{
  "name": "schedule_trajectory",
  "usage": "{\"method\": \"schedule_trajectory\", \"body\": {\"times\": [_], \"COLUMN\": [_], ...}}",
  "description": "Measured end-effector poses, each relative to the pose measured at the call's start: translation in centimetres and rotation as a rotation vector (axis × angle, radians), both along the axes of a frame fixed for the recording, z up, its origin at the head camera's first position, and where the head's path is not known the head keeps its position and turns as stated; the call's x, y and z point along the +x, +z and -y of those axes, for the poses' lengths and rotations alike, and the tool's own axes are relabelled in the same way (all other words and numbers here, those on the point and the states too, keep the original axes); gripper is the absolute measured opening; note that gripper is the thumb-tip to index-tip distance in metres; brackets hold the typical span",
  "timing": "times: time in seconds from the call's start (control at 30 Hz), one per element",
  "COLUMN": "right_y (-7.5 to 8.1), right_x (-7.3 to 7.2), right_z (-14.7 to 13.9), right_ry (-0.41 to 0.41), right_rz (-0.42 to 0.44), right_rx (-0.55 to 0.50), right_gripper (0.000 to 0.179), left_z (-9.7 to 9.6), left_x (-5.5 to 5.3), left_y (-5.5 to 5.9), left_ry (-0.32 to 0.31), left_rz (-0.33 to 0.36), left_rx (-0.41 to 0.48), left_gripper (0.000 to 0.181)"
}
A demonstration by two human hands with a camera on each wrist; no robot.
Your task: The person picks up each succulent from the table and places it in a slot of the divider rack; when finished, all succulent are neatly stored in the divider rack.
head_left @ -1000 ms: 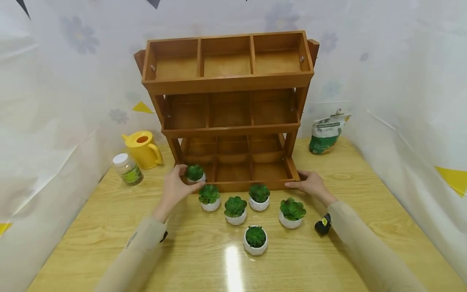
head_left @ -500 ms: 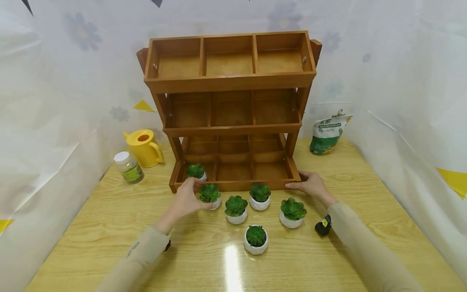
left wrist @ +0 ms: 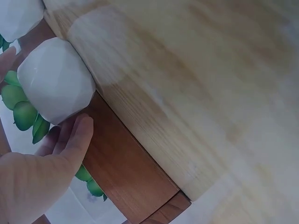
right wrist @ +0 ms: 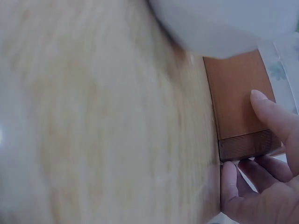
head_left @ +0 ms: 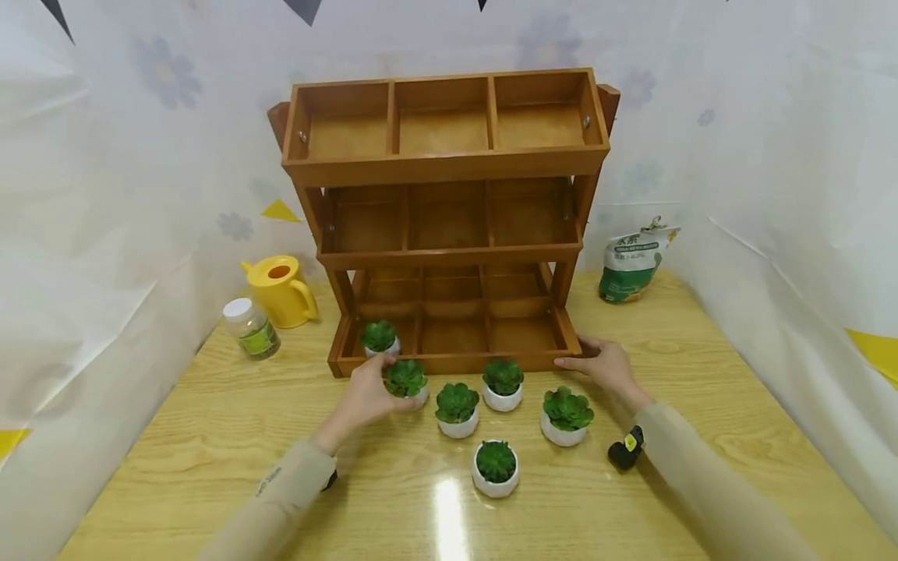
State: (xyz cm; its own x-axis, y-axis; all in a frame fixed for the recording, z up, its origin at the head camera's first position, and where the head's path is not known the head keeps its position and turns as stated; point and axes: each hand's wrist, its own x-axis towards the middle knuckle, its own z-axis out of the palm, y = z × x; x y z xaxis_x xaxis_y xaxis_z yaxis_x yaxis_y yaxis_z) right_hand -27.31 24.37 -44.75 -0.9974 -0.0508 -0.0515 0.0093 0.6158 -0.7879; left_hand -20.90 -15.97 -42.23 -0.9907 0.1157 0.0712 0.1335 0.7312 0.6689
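Note:
My left hand (head_left: pixel 368 393) has its fingers and thumb around a potted succulent (head_left: pixel 407 379) that stands on the table just in front of the wooden shelf (head_left: pixel 449 364). In the left wrist view, fingertips touch the side of its white faceted pot (left wrist: pixel 56 81). Another succulent (head_left: pixel 380 336) sits in the shelf's bottom left compartment. My right hand (head_left: pixel 605 366) grips the front right corner of the shelf's lowest tier. In the right wrist view its thumb lies on the front board (right wrist: pixel 240 98), while the fingers are around the end.
More potted succulents stand on the table: one by the shelf front (head_left: pixel 503 378), one in the middle (head_left: pixel 457 403), one at right (head_left: pixel 567 409), one nearest me (head_left: pixel 495 463). At left are a yellow watering can (head_left: pixel 283 292) and a jar (head_left: pixel 252 329); at right, a clipped bag (head_left: pixel 634 265).
My left hand has let go of the succulent in the bottom left compartment and moved toward me and right, to the succulent on the table. The right hand stays at the shelf corner.

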Motion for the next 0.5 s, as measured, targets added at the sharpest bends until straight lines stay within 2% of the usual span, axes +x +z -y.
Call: {"method": "schedule_trajectory", "body": {"times": [0.33, 0.5], "right_y": [0.14, -0.60], "right_x": [0.17, -0.05], "right_z": [0.29, 0.17], "right_ry": [-0.012, -0.034], "right_rz": [-0.007, 0.023], "right_rx": [0.009, -0.061], "right_gripper": [0.090, 0.094], "left_z": [-0.10, -0.13], "left_x": [-0.51, -0.67], "left_y": [-0.25, -0.42], "left_ry": [-0.001, -0.019], "left_rz": [-0.013, -0.003], "left_rx": [-0.019, -0.028], "left_gripper": [0.074, 0.074]}}
